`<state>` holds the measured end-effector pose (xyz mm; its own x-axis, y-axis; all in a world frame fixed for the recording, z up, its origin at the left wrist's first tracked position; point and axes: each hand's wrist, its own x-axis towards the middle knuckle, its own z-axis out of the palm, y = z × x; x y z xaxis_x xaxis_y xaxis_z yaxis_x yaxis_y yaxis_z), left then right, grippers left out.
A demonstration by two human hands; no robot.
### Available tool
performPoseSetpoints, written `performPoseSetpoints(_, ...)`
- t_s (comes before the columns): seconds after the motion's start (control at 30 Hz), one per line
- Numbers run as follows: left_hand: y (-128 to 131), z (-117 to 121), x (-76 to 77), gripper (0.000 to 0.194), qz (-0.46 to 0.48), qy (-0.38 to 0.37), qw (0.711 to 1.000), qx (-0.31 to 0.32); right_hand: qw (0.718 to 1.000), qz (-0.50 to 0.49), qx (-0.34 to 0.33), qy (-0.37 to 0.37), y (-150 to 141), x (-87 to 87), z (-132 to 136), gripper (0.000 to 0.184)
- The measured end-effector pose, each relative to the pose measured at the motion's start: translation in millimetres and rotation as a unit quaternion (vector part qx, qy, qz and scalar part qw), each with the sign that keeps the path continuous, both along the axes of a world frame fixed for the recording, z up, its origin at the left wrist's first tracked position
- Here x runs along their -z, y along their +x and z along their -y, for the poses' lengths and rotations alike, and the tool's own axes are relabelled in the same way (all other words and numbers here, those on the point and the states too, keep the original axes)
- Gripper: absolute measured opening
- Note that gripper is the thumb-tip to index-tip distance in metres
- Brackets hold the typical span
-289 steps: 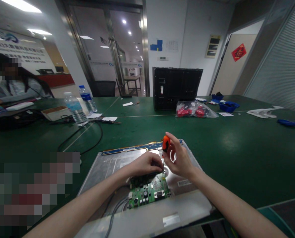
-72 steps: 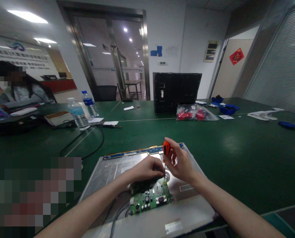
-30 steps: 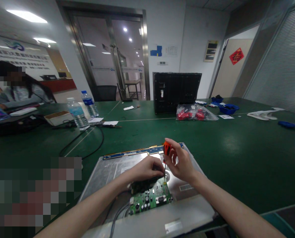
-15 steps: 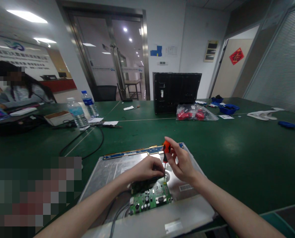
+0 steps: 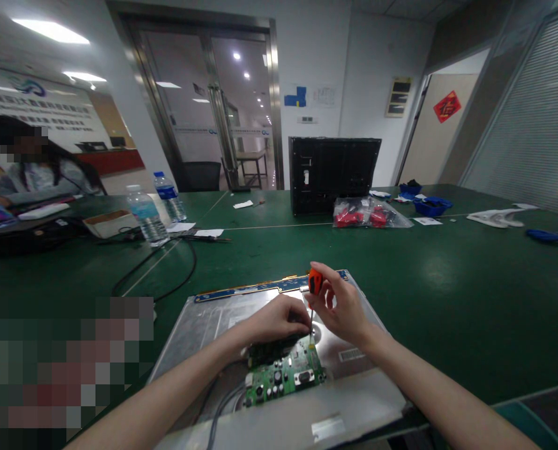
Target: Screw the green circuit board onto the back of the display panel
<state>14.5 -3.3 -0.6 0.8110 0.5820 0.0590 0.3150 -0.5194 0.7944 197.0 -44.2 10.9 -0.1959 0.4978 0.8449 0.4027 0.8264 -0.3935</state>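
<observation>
A screwdriver [image 5: 315, 281] with an orange and black handle stands nearly upright in my right hand [image 5: 342, 306], its thumb and fingers around the handle. The shaft points down at the far right corner of a green circuit board [image 5: 285, 372]. My left hand [image 5: 279, 320] rests over the board's far edge, fingers curled, fingertips close to the shaft; what they pinch, if anything, is hidden. Beneath the board lies a silvery metal display panel [image 5: 213, 325], with a blue circuit strip [image 5: 245, 292] along its far edge. Grey cables [image 5: 222, 406] run from the board's left side.
A black monitor housing [image 5: 335, 172] stands at the back, a plastic bag with red items [image 5: 370, 214] before it. Two water bottles [image 5: 148, 219] and a black cable [image 5: 192, 262] are on the left. Blue trays [image 5: 432, 205] lie far right. A person [image 5: 39, 162] sits at left.
My fingers shift on the screwdriver handle, rolling it between them. My left hand, the board and the panel keep their places. Since the oldest frame the whole view has tilted slightly.
</observation>
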Motion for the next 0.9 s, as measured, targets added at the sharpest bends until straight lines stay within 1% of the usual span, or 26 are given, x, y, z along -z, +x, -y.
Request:
performPoseSetpoints(0.2, 0.0, -1.3, 3.2, 0.009, 0.000, -0.003, 1.000, -0.002, 1.000, -0.002, 0.011, 0.012, 0.0, -1.8, -0.1, 0.043)
performPoseSetpoints(0.33, -0.9, -0.7, 2.3, 0.010, -0.004, -0.001, 1.000, -0.004, 1.000, -0.001, 0.024, 0.008, -0.6, -1.5, -0.5, 0.043)
performPoseSetpoints(0.57, -0.2, -0.6, -0.2, 0.009, -0.002, -0.007, 1.000, 0.003, 1.000, -0.019, -0.001, -0.006, -2.5, -1.9, 2.3, 0.058)
performPoseSetpoints(0.7, -0.2, -1.7, 1.9, 0.010, 0.000, -0.010, 1.000, 0.002, 1.000, -0.021, -0.004, -0.010, -2.6, -1.3, 1.8, 0.055)
performPoseSetpoints(0.8, -0.5, -1.6, 2.6, 0.011, 0.002, -0.011, 1.000, 0.002, 1.000, -0.023, 0.001, -0.001, -2.5, 0.3, -0.5, 0.052)
performPoseSetpoints(0.9, -0.7, -1.0, 2.2, 0.010, 0.001, -0.010, 1.000, 0.004, 1.000, -0.019, 0.010, -0.008, -2.7, 0.8, -1.5, 0.051)
